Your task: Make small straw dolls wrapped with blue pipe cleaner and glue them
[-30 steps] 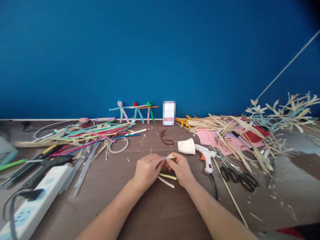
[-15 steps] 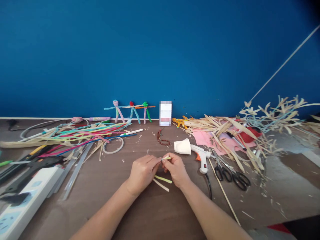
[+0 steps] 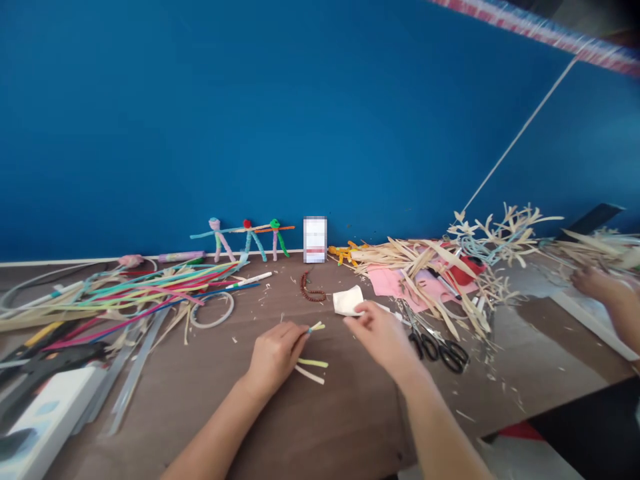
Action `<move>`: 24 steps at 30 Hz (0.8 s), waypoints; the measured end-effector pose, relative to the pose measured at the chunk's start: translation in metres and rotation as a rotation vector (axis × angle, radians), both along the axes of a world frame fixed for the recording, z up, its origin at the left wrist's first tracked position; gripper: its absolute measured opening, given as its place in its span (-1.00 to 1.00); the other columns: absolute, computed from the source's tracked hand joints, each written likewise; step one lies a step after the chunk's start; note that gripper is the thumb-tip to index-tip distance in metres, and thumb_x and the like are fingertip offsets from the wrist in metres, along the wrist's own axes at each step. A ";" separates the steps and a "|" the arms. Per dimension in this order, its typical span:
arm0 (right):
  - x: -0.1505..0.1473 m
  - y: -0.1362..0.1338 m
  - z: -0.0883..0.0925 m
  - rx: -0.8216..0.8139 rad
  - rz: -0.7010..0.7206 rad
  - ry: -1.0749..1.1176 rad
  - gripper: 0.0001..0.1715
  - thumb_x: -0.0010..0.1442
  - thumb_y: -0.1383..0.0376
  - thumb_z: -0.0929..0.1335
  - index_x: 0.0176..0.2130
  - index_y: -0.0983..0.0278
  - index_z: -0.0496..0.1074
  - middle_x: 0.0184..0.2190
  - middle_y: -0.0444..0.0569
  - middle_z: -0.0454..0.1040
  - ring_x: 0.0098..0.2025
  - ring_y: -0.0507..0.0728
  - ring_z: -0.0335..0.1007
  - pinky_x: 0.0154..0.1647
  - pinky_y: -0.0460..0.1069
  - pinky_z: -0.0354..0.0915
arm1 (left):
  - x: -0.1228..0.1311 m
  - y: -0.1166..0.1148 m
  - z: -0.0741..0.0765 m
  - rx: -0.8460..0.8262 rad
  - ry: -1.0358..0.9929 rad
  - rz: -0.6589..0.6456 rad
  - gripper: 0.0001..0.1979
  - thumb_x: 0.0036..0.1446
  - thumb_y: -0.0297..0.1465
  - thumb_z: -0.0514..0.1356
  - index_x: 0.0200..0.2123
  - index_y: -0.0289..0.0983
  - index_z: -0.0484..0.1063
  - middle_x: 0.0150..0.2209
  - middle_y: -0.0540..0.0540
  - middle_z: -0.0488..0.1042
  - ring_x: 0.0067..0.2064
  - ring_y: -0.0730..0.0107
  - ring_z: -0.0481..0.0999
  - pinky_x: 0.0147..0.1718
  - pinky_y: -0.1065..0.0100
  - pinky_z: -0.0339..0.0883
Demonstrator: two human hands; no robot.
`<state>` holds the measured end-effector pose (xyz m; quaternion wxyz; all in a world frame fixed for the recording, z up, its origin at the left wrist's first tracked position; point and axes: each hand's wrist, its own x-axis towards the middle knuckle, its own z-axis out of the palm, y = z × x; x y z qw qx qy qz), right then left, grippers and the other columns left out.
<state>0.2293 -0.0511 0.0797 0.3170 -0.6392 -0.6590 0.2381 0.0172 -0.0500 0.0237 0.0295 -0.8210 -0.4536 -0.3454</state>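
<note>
My left hand [image 3: 274, 353] is closed in a pinch on a small bundle of yellow-green and cream strips [image 3: 311, 347]; their ends stick out above and below my fingers. My right hand [image 3: 384, 335] has left the strips and hovers to the right, over the white glue gun [image 3: 395, 313], next to a white paper cone [image 3: 349, 301]. Its fingers are loosely curled and apart with nothing in them. Black-handled scissors [image 3: 440, 350] lie just right of that hand.
Several coloured strips [image 3: 140, 287] and a white ring [image 3: 213, 310] lie at the left, with a power strip [image 3: 45, 417] at the near left. Three pipe-cleaner figures [image 3: 245, 239] stand by the blue wall. Dried straw [image 3: 440, 263] piles at the right; another person's hand [image 3: 597, 283] reaches in there.
My right hand let go of the strips and moved right toward the glue gun. The view swung right, bringing another person's hand into sight at the right edge.
</note>
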 end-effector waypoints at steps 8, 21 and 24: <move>0.057 0.004 -0.036 -0.252 -0.324 -0.519 -0.53 0.03 0.02 0.20 -0.16 0.27 0.23 -0.43 0.02 0.45 -0.37 0.20 0.40 -0.48 -0.02 0.15 | 0.010 0.001 -0.007 0.034 0.083 -0.121 -0.83 0.09 -0.45 0.02 -0.41 -0.27 0.40 -0.54 -0.05 0.39 -0.44 0.44 0.37 -0.45 0.45 0.27; 0.066 0.000 -0.046 -0.327 -0.316 -0.551 -0.47 -0.04 -0.02 0.20 -0.20 0.30 0.24 -0.44 0.04 0.45 -0.37 0.25 0.40 -0.43 0.03 0.19 | 0.005 -0.007 -0.004 -0.155 0.142 -0.067 -0.83 0.05 -0.53 0.03 -0.35 -0.27 0.41 -0.51 -0.07 0.44 -0.37 0.35 0.35 -0.40 0.36 0.20; 0.073 0.000 -0.046 -0.320 -0.272 -0.512 -0.61 -0.04 0.09 0.22 -0.28 0.29 0.31 -0.45 0.04 0.46 -0.37 0.24 0.40 -0.42 0.01 0.18 | -0.001 -0.016 -0.003 -0.118 0.057 -0.017 -0.84 0.05 -0.50 0.06 -0.35 -0.24 0.42 -0.50 -0.06 0.46 -0.33 0.32 0.34 -0.41 0.34 0.15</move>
